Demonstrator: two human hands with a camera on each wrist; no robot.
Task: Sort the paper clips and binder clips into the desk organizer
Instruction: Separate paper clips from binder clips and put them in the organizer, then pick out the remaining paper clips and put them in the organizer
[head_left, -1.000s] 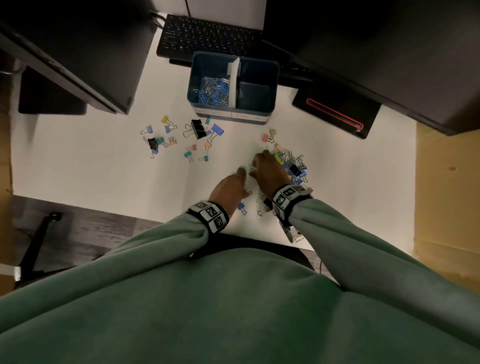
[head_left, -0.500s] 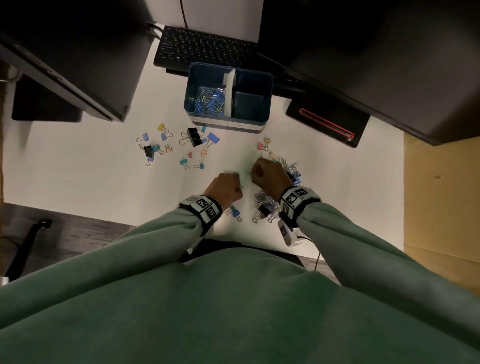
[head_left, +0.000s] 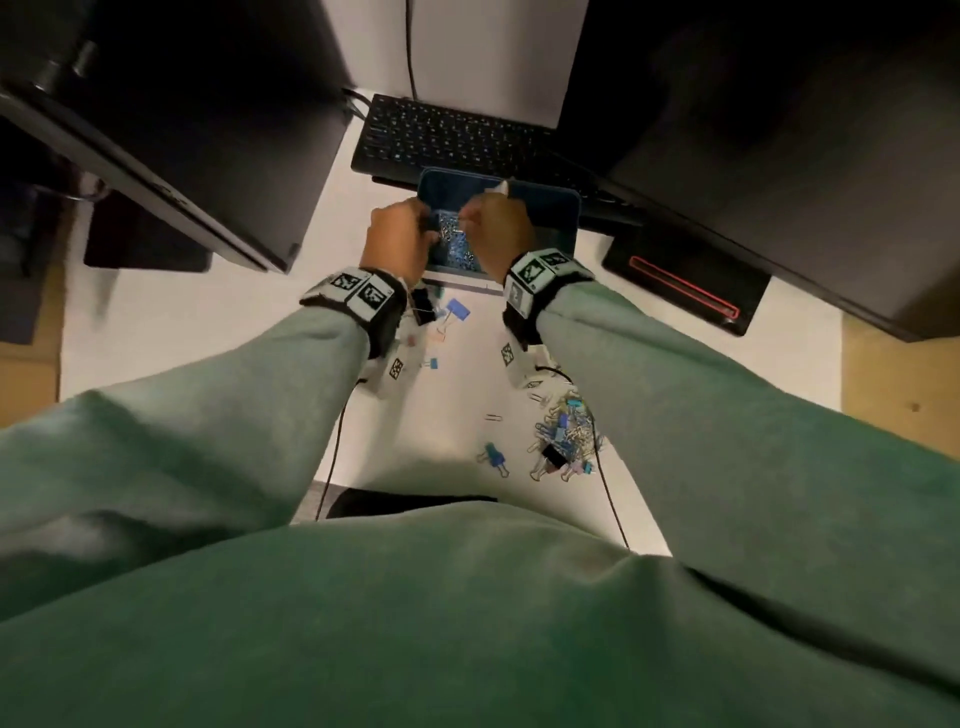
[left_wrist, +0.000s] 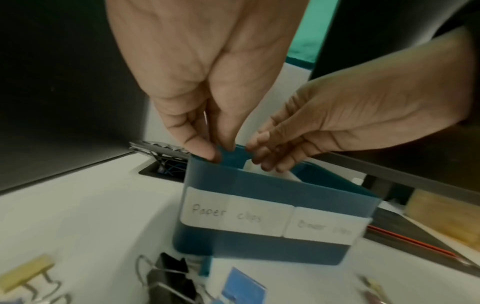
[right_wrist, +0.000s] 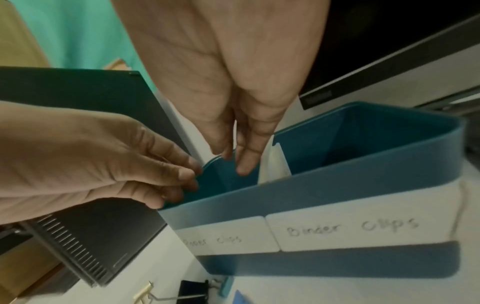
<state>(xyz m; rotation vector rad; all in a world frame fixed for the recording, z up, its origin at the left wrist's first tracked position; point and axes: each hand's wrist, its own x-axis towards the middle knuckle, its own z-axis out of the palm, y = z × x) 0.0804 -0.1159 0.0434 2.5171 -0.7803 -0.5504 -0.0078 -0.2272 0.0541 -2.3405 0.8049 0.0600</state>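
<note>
We find both hands over the paper-clip compartment of the blue desk organizer (head_left: 563, 218), left hand (left_wrist: 197, 86) and right hand (right_wrist: 233, 82) with fingers pointing down, contents indiscernible; we judge a deposit underway, next returning to the mixed pile (head_left: 563, 441).

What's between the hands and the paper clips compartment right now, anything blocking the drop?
Nothing visible. Both hands, left hand and right hand, sit over the open top of the paper clips compartment of the desk organizer. The white divider stands beside the right hand's fingers, not under them.
</note>
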